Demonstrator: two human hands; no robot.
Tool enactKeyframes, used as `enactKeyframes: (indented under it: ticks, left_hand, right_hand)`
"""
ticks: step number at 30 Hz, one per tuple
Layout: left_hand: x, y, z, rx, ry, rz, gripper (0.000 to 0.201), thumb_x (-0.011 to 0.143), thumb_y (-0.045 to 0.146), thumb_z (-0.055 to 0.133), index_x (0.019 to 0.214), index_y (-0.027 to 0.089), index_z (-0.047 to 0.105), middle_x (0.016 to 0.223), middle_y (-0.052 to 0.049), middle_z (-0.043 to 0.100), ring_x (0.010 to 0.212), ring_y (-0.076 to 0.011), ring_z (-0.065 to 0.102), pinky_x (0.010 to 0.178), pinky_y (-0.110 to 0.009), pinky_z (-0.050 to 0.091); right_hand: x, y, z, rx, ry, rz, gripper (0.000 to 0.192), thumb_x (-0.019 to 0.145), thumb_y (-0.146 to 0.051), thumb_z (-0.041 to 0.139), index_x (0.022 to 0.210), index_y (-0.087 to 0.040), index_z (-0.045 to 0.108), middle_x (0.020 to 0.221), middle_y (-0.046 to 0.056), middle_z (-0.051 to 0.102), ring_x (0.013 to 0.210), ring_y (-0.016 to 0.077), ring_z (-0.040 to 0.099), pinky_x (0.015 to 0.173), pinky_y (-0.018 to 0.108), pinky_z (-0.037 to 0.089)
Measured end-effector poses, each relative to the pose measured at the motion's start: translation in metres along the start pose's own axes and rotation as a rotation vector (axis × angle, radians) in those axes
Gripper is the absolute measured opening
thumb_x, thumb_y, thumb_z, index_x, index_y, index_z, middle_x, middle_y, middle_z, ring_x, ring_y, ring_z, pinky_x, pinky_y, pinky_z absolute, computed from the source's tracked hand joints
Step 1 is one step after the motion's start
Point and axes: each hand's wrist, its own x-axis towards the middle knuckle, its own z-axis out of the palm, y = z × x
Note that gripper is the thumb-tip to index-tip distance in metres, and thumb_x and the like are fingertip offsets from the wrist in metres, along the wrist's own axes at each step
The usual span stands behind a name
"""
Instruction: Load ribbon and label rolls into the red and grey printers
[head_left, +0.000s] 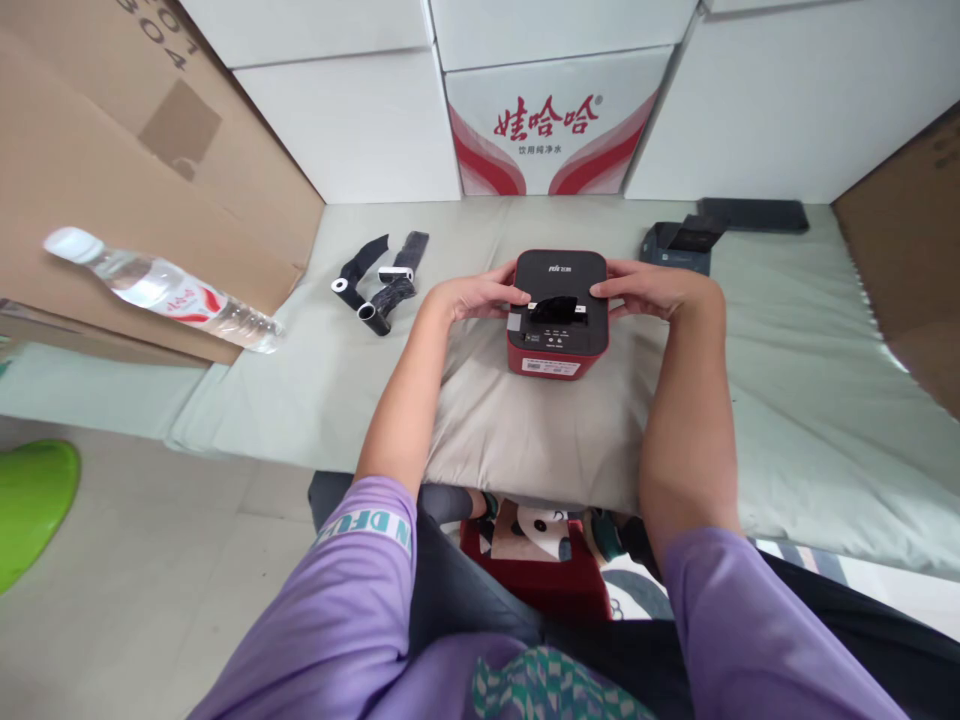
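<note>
So the left hand (480, 297) has its fingers curled loosely onto the left edge of the little red-and-black box (559, 312), fingertips pressing down near the black strip (555, 308) lying across the lid, not really gripping anything, more pinning it. The right hand (645, 290) mirrors that on the other side, fingers flat and narrow against the top right edge. The box sits on a beige cushion (525, 430), square in front of the person, and that's the tricky bit imo: a soft cushion gives under pressure, so I'd keep both hands pushing evenly and straight down or the box will tip toward whichever side presses harder. Also worth keeping the strip centred between the two thumbs so it doesn't slide off the glossy lid. Around it, going from the left: a clear water bottle (161, 290) lies on its side on a leaning cardboard sheet (112, 180), then a few black straps (379, 280) sit loose on the pale green surface (787, 380), well apart from the box. Behind is a white carton with red print (555, 125), and off to the right a dark open case (679, 248) near the back wall of white boxes.
</note>
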Motion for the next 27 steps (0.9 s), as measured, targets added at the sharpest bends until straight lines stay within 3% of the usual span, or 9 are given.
enactKeyframes:
  ticks: [10, 14, 17, 21, 24, 27]
  left_hand:
    - [-0.008, 0.021, -0.008, 0.286, -0.056, 0.079, 0.108, 0.071, 0.044, 0.086, 0.169, 0.041, 0.040, 0.162, -0.009, 0.061, 0.153, -0.0350, 0.054, 0.124, -0.049, 0.049]
    - [-0.023, 0.029, -0.017, 0.465, -0.106, -0.058, 0.114, 0.073, 0.052, 0.086, 0.173, 0.035, 0.034, 0.153, -0.015, 0.068, 0.142, -0.0367, 0.065, 0.116, -0.050, 0.055]
    - [-0.027, 0.033, -0.015, 0.569, -0.237, -0.007, 0.114, 0.070, 0.054, 0.088, 0.171, 0.033, 0.038, 0.153, -0.013, 0.069, 0.145, -0.0363, 0.064, 0.121, -0.048, 0.052]
    - [-0.018, 0.038, -0.006, 0.609, -0.357, 0.144, 0.125, 0.064, 0.054, 0.093, 0.172, 0.032, 0.034, 0.162, -0.008, 0.063, 0.157, -0.0354, 0.052, 0.133, -0.045, 0.040]
    - [-0.012, 0.032, -0.004, 0.574, -0.344, 0.209, 0.130, 0.061, 0.055, 0.095, 0.172, 0.032, 0.032, 0.162, -0.008, 0.063, 0.158, -0.0359, 0.051, 0.132, -0.045, 0.041]
    - [-0.015, 0.011, 0.001, 0.501, -0.273, 0.266, 0.141, 0.055, 0.054, 0.099, 0.174, 0.032, 0.027, 0.164, -0.012, 0.060, 0.158, -0.0386, 0.051, 0.132, -0.049, 0.041]
  right_hand:
    - [0.002, -0.003, 0.002, -0.062, 0.057, 0.036, 0.040, 0.085, -0.024, 0.078, 0.125, -0.028, 0.074, 0.106, 0.003, 0.083, 0.092, 0.0225, 0.080, 0.087, 0.042, 0.073]
    - [-0.004, -0.016, 0.010, -0.204, 0.130, 0.226, 0.034, 0.087, -0.048, 0.080, 0.113, -0.026, 0.074, 0.093, 0.007, 0.082, 0.080, 0.0278, 0.081, 0.075, 0.046, 0.073]
    - [-0.013, -0.029, 0.019, -0.308, 0.150, 0.317, 0.040, 0.082, -0.058, 0.084, 0.100, -0.025, 0.075, 0.085, 0.012, 0.081, 0.084, 0.0343, 0.082, 0.074, 0.049, 0.073]
    - [-0.018, -0.036, 0.021, -0.335, 0.107, 0.258, 0.037, 0.076, -0.051, 0.093, 0.096, -0.025, 0.076, 0.084, 0.013, 0.080, 0.090, 0.0377, 0.083, 0.077, 0.053, 0.074]
    - [-0.019, -0.033, 0.013, -0.276, 0.059, 0.170, 0.041, 0.074, -0.047, 0.096, 0.103, -0.025, 0.077, 0.091, 0.013, 0.081, 0.092, 0.0382, 0.082, 0.080, 0.056, 0.074]
    - [-0.026, -0.025, 0.010, -0.237, 0.022, 0.034, 0.057, 0.074, -0.042, 0.096, 0.125, -0.026, 0.075, 0.112, 0.013, 0.082, 0.108, 0.0393, 0.081, 0.093, 0.060, 0.073]
